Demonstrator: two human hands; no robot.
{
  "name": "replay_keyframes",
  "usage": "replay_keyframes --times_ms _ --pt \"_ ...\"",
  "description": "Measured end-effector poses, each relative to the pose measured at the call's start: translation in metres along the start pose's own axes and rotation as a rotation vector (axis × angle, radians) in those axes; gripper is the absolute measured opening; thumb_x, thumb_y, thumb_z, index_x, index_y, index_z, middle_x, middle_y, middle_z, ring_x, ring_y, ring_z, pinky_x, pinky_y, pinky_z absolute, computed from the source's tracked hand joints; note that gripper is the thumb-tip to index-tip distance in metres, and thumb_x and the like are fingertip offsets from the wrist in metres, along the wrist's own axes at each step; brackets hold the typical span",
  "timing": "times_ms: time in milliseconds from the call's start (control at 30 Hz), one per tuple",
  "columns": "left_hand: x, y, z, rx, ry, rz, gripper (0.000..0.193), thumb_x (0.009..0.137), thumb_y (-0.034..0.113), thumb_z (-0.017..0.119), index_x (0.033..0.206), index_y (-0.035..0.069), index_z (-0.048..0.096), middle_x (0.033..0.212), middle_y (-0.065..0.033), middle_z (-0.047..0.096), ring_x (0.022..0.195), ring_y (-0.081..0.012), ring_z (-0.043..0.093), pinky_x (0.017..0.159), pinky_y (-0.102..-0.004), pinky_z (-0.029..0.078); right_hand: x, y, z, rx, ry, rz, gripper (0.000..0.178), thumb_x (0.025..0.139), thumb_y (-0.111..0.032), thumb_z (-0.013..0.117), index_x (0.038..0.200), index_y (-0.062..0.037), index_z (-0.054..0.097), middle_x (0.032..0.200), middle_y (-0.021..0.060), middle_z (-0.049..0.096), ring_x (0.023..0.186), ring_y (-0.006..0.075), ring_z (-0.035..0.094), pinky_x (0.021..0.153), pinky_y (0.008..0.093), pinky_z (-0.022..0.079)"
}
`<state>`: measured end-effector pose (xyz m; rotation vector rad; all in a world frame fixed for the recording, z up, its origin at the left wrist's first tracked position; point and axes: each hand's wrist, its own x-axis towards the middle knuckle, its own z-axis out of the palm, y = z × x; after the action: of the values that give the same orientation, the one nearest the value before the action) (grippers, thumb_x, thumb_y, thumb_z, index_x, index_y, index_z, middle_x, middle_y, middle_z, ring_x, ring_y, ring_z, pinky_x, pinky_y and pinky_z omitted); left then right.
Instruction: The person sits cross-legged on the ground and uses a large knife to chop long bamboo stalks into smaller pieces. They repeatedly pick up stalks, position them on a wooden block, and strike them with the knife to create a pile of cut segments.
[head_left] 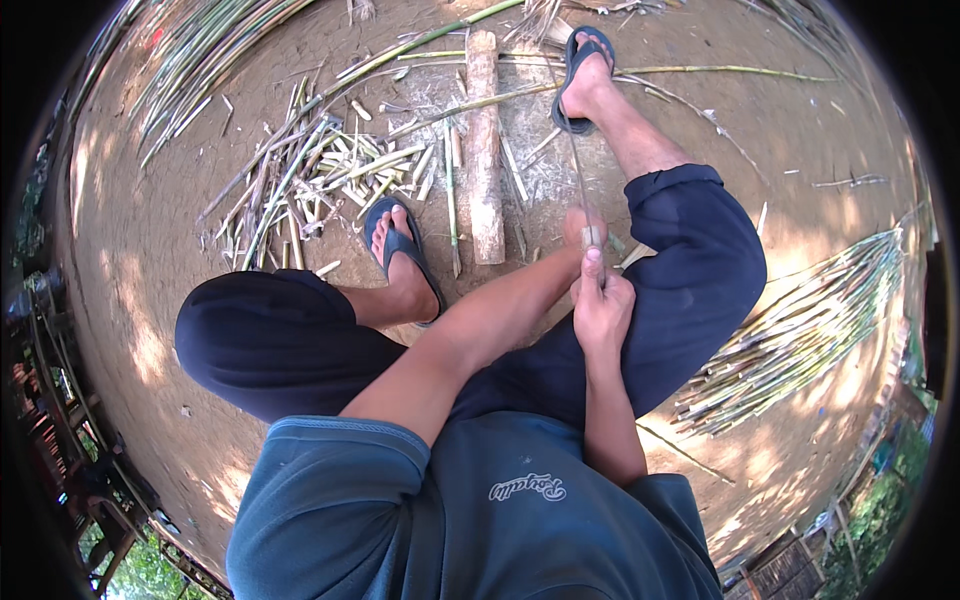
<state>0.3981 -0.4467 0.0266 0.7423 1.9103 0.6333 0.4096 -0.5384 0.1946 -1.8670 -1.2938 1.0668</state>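
You sit outdoors on bare brown earth [150,300], dry and packed. Sunlight falls in patches on the ground at the left and at the lower right; the middle lies in shade. A short wooden block [485,150] lies on the ground near the top centre. To the left of it you see a heap of cut bamboo pieces [320,175]. Long green bamboo stalks [200,50] lie at the top left edge, and a bundle of thin split strips [800,330] spreads at the right. Green plants [140,575] show at the bottom left corner.
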Motion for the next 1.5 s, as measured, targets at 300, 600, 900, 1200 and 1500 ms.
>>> replay_keyframes --times_ms 300,600,900,1200,1500 --pt "0.066 0.014 -0.149 0.725 0.384 0.855 0.052 0.088 0.029 0.055 0.134 0.005 0.046 0.135 -0.0173 0.039 0.129 -0.0308 0.035 0.109 -0.0512 0.023 -0.003 0.016 -0.037 0.450 0.167 -0.219 0.055 0.098 -0.044 0.050 0.062 -0.0023 0.048 0.052 0.0008 0.046 0.049 0.0072 0.041 0.046 0.0254 0.030" --pt "0.197 -0.005 -0.294 1.045 -0.083 0.458 0.054 0.092 0.049 0.045 0.111 0.002 0.062 0.107 -0.0266 0.064 0.103 -0.0420 0.061 0.091 -0.0506 0.046 -0.009 0.016 -0.035 0.269 0.144 -0.201 0.060 0.095 -0.048 0.053 0.057 -0.0011 0.047 0.047 0.0002 0.042 0.045 0.0086 0.041 0.044 0.0307 0.031" --pt "0.142 0.083 -0.269 0.900 -0.207 0.562 0.061 0.089 0.054 0.051 0.090 -0.005 0.067 0.085 -0.0286 0.066 0.085 -0.0407 0.066 0.078 -0.0496 0.048 0.002 0.003 -0.036 0.134 0.361 -0.194 0.037 0.086 -0.033 0.071 0.076 0.0018 0.062 0.052 0.0007 0.046 0.050 0.0086 0.042 0.048 0.0299 0.037" --pt "-0.119 0.133 -0.160 0.429 -0.738 0.420 0.044 0.094 0.039 0.053 0.077 -0.001 0.057 0.056 -0.0076 0.050 0.050 -0.0182 0.049 0.050 -0.0392 0.041 0.068 -0.014 -0.056 0.301 0.704 0.060 0.035 0.081 -0.026 0.078 0.090 0.0045 0.063 0.069 0.0011 0.059 0.062 0.0080 0.050 0.059 0.0252 0.044" --pt "-0.198 0.074 -0.115 0.207 -0.990 0.594 0.034 0.092 0.027 0.054 0.079 -0.004 0.056 0.055 -0.0144 0.051 0.051 -0.0217 0.050 0.054 -0.0420 0.041 0.010 0.022 -0.096 0.705 0.939 -0.197 0.021 0.087 0.003 0.063 0.073 -0.0038 0.048 0.106 0.0153 0.068 0.076 0.0060 0.056 0.067 0.0206 0.047"
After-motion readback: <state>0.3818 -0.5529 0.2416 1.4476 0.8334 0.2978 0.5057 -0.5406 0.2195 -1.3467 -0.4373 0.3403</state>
